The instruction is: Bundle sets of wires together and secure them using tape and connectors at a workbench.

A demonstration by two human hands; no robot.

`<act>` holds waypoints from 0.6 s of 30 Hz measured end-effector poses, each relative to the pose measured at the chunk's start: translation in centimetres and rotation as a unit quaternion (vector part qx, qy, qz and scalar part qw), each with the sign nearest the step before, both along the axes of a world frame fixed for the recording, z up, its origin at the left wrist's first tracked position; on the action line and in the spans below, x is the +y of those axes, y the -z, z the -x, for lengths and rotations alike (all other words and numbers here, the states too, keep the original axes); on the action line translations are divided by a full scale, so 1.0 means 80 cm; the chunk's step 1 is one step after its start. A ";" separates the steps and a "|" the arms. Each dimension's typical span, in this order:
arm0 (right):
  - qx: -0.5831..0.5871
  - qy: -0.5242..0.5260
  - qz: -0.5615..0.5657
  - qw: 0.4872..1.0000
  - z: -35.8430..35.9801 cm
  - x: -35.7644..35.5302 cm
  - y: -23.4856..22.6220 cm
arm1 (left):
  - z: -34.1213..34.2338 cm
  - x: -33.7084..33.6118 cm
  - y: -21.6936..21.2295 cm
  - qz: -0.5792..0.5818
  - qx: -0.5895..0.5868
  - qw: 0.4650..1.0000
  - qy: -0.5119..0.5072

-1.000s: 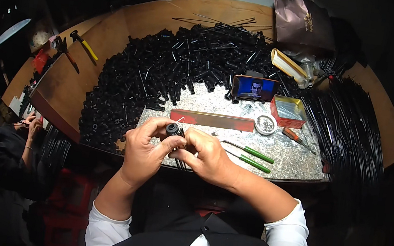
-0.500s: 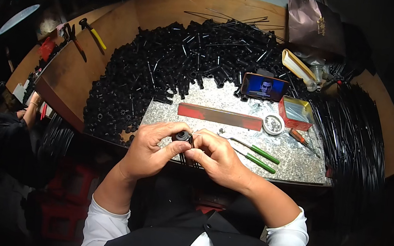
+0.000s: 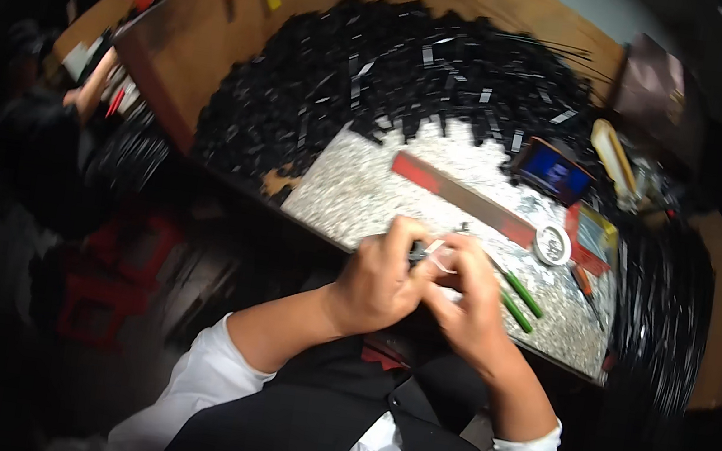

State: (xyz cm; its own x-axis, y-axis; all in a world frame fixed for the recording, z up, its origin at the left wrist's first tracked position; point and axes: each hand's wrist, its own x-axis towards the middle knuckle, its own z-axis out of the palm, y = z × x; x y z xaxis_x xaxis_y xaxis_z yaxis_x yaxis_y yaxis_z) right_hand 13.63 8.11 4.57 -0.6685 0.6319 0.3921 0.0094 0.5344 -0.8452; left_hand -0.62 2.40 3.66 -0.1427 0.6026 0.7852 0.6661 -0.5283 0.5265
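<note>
Both hands meet above the front edge of the metal-topped bench (image 3: pixel 340 177). My left hand (image 3: pixel 377 273) is closed around a small black fitting (image 3: pixel 417 253), mostly hidden by the fingers. Thumb and fingers of my right hand (image 3: pixel 474 300) are pinched close beside it. A pale, thin streak shows between the fingertips, too smeared to name. Just right of my right hand lie pliers with green handles (image 3: pixel 524 288). Beyond my hands is a long red-and-grey bar (image 3: pixel 464 201), with a small white round dish (image 3: pixel 566 250) at its right end.
A heap of black fittings (image 3: pixel 382 64) fills the back and left. To the right are a phone (image 3: pixel 554 171), a red box (image 3: pixel 592 259), an orange-handled screwdriver (image 3: pixel 584 284) and bundled black rods (image 3: pixel 661 302). A co-worker (image 3: pixel 45 134) sits at far left.
The view has turned and blurred, so the bench appears tilted. My hands now appear farther right and remain together; the left has turned, and the fitting shows less between the fingers.
</note>
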 end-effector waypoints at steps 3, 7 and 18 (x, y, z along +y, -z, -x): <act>-0.118 0.084 -0.178 0.973 -0.043 0.013 0.014 | -0.004 -0.008 0.008 -0.056 -0.003 0.998 0.004; -0.300 0.194 -0.278 0.892 -0.092 0.030 0.036 | -0.038 -0.025 0.030 -0.038 -0.062 0.984 0.162; -0.495 0.185 -0.349 0.774 -0.096 0.054 0.066 | -0.031 -0.062 0.086 0.194 -0.257 0.900 0.295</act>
State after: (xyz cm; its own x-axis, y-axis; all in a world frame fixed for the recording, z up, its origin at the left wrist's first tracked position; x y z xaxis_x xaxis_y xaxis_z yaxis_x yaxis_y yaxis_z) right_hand 21.31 12.40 -0.69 -0.6828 0.7179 0.1358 0.7299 0.6625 0.1681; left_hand 1.83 -2.57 -3.20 0.0068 0.9067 0.4218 -0.0531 -0.4209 0.9055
